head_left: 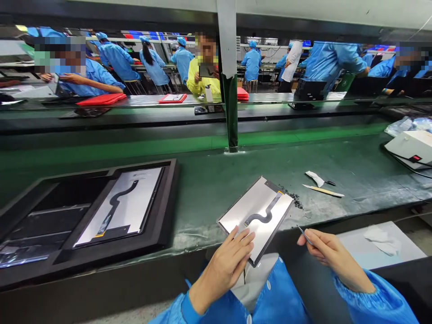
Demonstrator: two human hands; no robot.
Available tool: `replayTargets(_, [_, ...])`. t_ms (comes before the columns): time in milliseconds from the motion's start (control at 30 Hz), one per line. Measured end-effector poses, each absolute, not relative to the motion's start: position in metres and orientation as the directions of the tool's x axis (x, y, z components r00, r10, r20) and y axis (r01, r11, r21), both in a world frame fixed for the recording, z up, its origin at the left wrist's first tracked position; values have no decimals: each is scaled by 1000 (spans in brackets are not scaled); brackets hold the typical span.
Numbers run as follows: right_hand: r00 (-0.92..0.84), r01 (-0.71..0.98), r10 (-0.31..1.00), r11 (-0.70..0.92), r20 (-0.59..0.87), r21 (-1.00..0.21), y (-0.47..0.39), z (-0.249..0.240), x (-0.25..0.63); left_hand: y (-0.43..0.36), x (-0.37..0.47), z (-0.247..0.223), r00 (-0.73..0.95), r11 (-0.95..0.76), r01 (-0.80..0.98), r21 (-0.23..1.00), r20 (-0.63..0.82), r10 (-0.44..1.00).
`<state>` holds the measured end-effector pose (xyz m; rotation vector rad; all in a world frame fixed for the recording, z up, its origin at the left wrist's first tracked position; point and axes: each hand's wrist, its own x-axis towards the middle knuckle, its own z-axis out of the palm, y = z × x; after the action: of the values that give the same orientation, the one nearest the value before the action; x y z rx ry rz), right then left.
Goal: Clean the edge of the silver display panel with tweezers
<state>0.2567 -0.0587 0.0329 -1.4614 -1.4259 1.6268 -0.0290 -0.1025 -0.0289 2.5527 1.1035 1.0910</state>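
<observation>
A display panel [232, 209] with a silvery back and a curved black flex cable lies tilted at the bench's front edge, its near corner jutting over. My left hand [232, 256] rests on its lower left part, fingers spread flat on the surface. To the right of the panel, my right hand [324, 247] pinches a thin pointed metal tool [302, 232], held off the panel. Small black scraps [295, 198] lie beside the panel's right corner. Further right are a pale-handled blade [324, 191] and a small tool wrapped in white [315, 178].
A black foam tray [168, 202] on the left holds a similar panel [123, 202]. A green post [232, 114] rises behind the work area. A white device [411, 146] with cables sits at the right. People in blue work across the bench.
</observation>
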Motion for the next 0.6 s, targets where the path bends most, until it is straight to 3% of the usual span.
replayTargets(600, [-200,286,921,-271,-334,-919,-54,51,268,-101,-30,-32,476,-729,571,377,571,669])
